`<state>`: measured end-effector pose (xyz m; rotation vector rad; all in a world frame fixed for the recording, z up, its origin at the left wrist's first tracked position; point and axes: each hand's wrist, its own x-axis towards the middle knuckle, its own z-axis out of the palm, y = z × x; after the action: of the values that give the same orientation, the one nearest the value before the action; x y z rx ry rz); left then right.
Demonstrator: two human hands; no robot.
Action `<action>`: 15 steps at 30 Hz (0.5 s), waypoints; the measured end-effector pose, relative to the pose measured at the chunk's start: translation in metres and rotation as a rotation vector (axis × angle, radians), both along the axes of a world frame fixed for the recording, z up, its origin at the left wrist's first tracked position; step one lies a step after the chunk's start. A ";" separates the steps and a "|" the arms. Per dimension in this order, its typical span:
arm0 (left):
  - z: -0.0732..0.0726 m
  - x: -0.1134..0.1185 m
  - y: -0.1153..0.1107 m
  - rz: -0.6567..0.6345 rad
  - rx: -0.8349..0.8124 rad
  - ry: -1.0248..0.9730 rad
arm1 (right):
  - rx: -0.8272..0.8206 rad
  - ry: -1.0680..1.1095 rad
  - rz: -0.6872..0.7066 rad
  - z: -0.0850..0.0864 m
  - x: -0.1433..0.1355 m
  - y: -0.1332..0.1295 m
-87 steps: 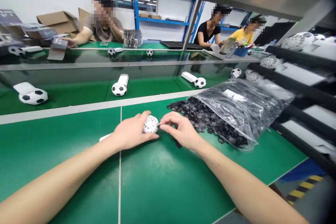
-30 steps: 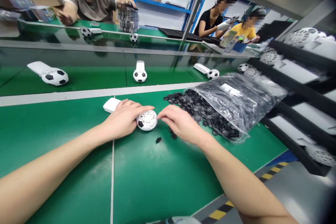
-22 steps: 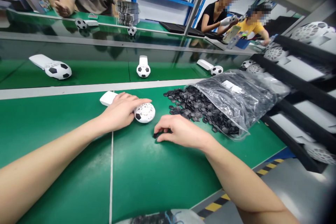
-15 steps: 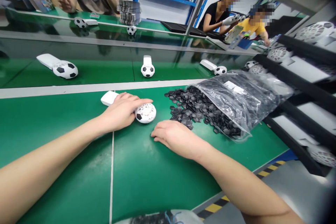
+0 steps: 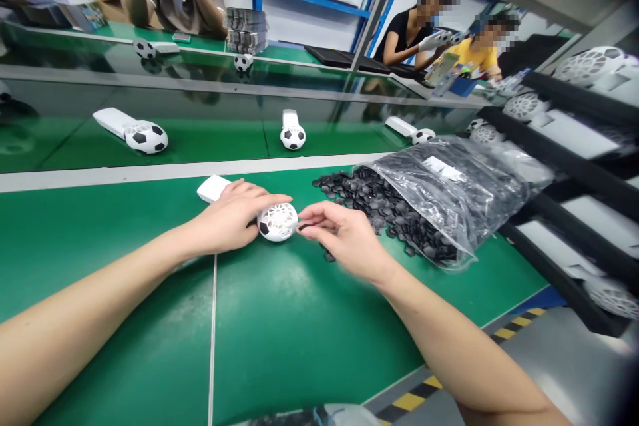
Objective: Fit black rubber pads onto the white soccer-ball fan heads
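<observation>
My left hand (image 5: 232, 216) is wrapped over a white plastic housing with a football-patterned round head (image 5: 277, 221) and a flat handle, pressing it to the green table. Most openings in the head are bare white lattice, and a black patch shows at its lower left. Just to the right of the head, my right hand (image 5: 344, 229) pinches a small black plastic piece (image 5: 303, 227) between thumb and fingers. Beyond this hand, many loose black pieces (image 5: 372, 196) spill out of a clear plastic bag (image 5: 466, 180).
Along the belt (image 5: 219, 140) behind the table lie several football-headed housings, one of them a white housing (image 5: 144, 136) at left. A black rack (image 5: 564, 153) with more white housings stands at right. Co-workers sit across the belt, one in a yellow top (image 5: 479, 56).
My right hand has turned and risen toward the head, with a black piece now visible in its fingers. My left hand keeps its hold. Housings on the belt have shifted right.
</observation>
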<state>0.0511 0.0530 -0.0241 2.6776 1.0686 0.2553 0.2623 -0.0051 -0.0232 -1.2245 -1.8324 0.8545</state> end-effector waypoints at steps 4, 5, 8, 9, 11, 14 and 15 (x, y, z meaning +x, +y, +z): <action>0.002 0.001 -0.003 -0.005 -0.041 0.003 | 0.077 -0.036 -0.017 -0.003 -0.004 0.000; 0.002 0.002 -0.004 0.006 -0.045 -0.007 | 0.139 -0.093 0.009 -0.004 -0.005 0.000; 0.001 0.006 -0.007 0.057 -0.042 -0.037 | 0.340 -0.215 0.116 -0.009 -0.008 0.002; 0.000 0.008 -0.008 0.073 -0.038 -0.045 | 0.387 -0.230 0.138 -0.010 -0.008 0.003; -0.001 0.011 -0.009 0.099 -0.028 -0.063 | 0.431 -0.227 0.160 -0.013 -0.010 0.005; -0.002 0.013 -0.011 0.118 -0.012 -0.090 | 0.407 -0.216 0.149 -0.013 -0.012 0.007; -0.003 0.013 -0.011 0.122 -0.010 -0.097 | 0.391 -0.210 0.138 -0.013 -0.012 0.009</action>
<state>0.0646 0.0422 -0.0266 2.5659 1.2013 0.3971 0.2503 0.0035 -0.0361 -0.9743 -2.1485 0.4181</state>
